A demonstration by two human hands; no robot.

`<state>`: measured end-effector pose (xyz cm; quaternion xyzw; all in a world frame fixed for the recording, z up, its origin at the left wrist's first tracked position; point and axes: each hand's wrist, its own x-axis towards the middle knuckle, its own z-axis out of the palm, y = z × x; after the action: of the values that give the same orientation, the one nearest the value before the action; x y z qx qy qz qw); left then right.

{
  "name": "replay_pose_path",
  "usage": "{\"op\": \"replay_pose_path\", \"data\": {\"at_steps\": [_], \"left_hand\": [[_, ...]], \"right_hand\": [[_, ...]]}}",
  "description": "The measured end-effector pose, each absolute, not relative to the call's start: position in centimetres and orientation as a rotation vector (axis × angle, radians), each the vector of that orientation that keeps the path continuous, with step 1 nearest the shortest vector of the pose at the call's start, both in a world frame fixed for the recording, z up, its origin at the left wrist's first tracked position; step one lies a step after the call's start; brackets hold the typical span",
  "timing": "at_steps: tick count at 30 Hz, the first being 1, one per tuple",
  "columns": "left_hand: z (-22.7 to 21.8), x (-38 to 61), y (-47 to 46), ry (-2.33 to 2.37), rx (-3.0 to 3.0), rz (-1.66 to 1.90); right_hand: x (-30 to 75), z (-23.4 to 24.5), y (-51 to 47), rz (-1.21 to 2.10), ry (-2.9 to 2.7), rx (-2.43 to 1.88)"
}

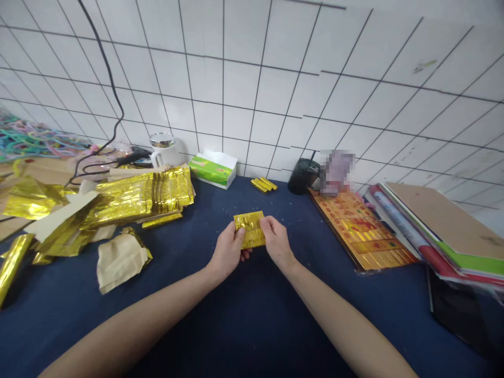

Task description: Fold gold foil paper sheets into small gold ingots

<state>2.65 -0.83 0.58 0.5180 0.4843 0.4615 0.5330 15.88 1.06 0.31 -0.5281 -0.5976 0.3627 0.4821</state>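
A small folded sheet of gold foil paper (249, 227) is held between both hands just above the dark blue table cloth (244, 315). My left hand (228, 249) pinches its left edge with thumb on top. My right hand (276, 240) grips its right edge, fingers curled round it. Both forearms reach in from the bottom of the view. Two or three finished small gold folded pieces (263, 184) lie further back near the wall.
A heap of gold foil sheets (137, 197) and a crumpled paper (118, 260) lie at left. At the back stand a green tissue box (212, 169), a white mug (164, 149) and a black cup (303, 176). Printed gold sheets (364, 231) and stacked folders (441, 231) fill the right.
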Motion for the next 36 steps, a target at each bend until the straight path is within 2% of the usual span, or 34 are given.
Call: {"op": "replay_pose_path", "data": {"at_steps": [16,22,25,28,32,36], "left_hand": [[1.1,2.5,-0.5,1.075,1.186,1.094],[0.8,1.2,-0.4,1.201,1.227,0.898],[1.0,-0.2,-0.9,1.323,1.305,0.917],[1.6,-1.0,-2.1,1.336,1.559,0.936],[1.5,-0.6,-4.3,1.066,2.458,0.642],[0.4,0.0,-5.4,0.955,2.753,0.384]], "right_hand": [[16.1,0.5,1.2,0.804,-1.447,-1.305],[17.4,0.1,2.5,0.811,-1.71,-1.366],[18.0,0.1,3.1,0.845,-1.932,-1.377],[18.1,0.3,3.3,0.838,-2.13,-1.376],[17.9,0.8,3.1,0.775,-2.371,-1.34],[17.6,0.7,2.4,0.601,-2.535,-1.357]]}}
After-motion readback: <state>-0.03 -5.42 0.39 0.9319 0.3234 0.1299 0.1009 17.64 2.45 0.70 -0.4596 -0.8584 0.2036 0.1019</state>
